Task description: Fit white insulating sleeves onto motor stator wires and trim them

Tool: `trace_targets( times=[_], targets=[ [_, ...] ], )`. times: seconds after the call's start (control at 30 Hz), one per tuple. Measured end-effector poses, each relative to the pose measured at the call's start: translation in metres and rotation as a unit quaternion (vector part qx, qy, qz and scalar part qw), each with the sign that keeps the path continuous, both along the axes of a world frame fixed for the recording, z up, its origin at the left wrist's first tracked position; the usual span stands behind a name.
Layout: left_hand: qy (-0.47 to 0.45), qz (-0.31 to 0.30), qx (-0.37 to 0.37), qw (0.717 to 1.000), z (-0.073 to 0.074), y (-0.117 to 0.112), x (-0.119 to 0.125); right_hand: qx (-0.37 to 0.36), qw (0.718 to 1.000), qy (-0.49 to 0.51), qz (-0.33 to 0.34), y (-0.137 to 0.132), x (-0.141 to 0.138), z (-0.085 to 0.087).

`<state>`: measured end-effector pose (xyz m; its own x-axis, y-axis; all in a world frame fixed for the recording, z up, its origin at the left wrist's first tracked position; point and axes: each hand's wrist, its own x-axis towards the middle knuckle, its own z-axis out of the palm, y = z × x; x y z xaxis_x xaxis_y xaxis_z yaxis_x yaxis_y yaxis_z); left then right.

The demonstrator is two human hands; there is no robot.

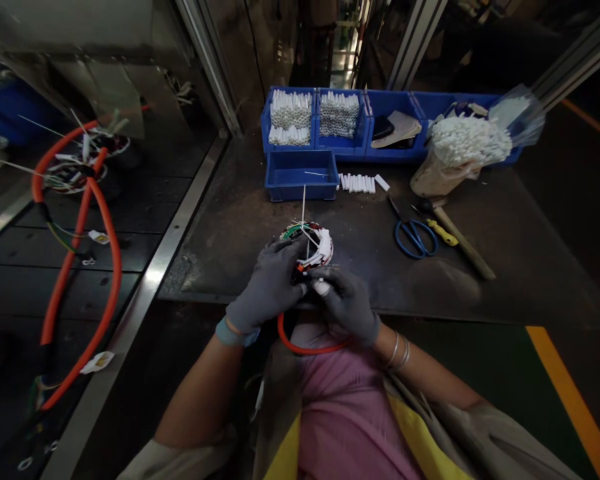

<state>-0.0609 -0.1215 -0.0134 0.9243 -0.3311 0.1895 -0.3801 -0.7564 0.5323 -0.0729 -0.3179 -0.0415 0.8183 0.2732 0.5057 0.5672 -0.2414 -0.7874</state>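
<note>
A round motor stator (325,235) with a green board edge, white sleeves and bundled wires stands at the front of the bench. A white cable tie (303,203) sticks up from it. My left hand (273,283), in a grey glove, grips its near left side, fingers bent over the rim. My gloved right hand (350,303) is closed at the near right edge, beside a small orange and black part; what it pinches is hidden by the fingers. An orange cable (300,349) loops below both hands, over my lap.
Behind stands a small blue tray (300,193), with white sleeves (357,183) beside it. Blue bins (293,147) line the back. To the right are scissors (416,239), a yellow-handled tool (443,233), a hammer (463,240) and a bag of white pieces (443,175). Orange-cabled stators (80,173) lie left.
</note>
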Motion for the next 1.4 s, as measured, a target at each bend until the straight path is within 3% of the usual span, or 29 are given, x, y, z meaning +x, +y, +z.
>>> trace_targets(
  times=[0.13,0.27,0.57,0.7,0.8,0.87,1.0,1.1,1.17,1.23,1.33,1.4],
  targets=[
    [0.053,-0.035,-0.159,0.985,0.002,0.012,-0.003,0.091,0.980,0.178,-0.008,0.000,0.008,0.007],
    [0.023,-0.061,-0.186,0.980,0.000,0.016,-0.004,0.103,0.962,0.251,-0.003,0.001,0.010,0.015],
    [0.011,-0.063,-0.190,0.980,-0.002,0.012,-0.002,-0.001,0.980,0.196,-0.040,0.008,0.016,0.023],
    [0.004,-0.049,-0.166,0.985,0.003,0.011,-0.002,-0.130,0.978,0.148,-0.069,0.011,0.022,0.029],
    [-0.008,-0.029,-0.156,0.987,0.005,0.008,0.001,-0.203,0.976,0.073,-0.041,0.007,0.028,0.032],
    [-0.027,-0.017,-0.152,0.988,0.006,0.004,0.004,-0.186,0.980,0.068,-0.007,0.002,0.034,0.032],
    [-0.073,0.020,-0.131,0.988,0.005,-0.008,0.007,-0.061,0.983,0.165,0.050,-0.008,0.037,0.027],
    [-0.106,0.058,-0.095,0.988,0.005,-0.011,0.006,-0.015,0.988,0.140,0.066,-0.014,0.030,0.025],
    [-0.110,0.055,-0.061,0.991,0.006,-0.008,0.004,-0.048,0.995,0.073,0.050,-0.018,0.027,0.028],
    [-0.087,0.014,-0.032,0.996,0.007,-0.001,0.005,-0.113,0.993,-0.006,0.038,-0.020,0.031,0.033],
    [-0.050,-0.045,-0.019,0.998,0.007,0.012,0.007,-0.214,0.970,-0.095,0.061,-0.015,0.044,0.038],
    [-0.039,-0.053,-0.022,0.998,0.005,0.018,0.010,-0.252,0.957,-0.115,0.087,-0.009,0.049,0.037]
  ],
)
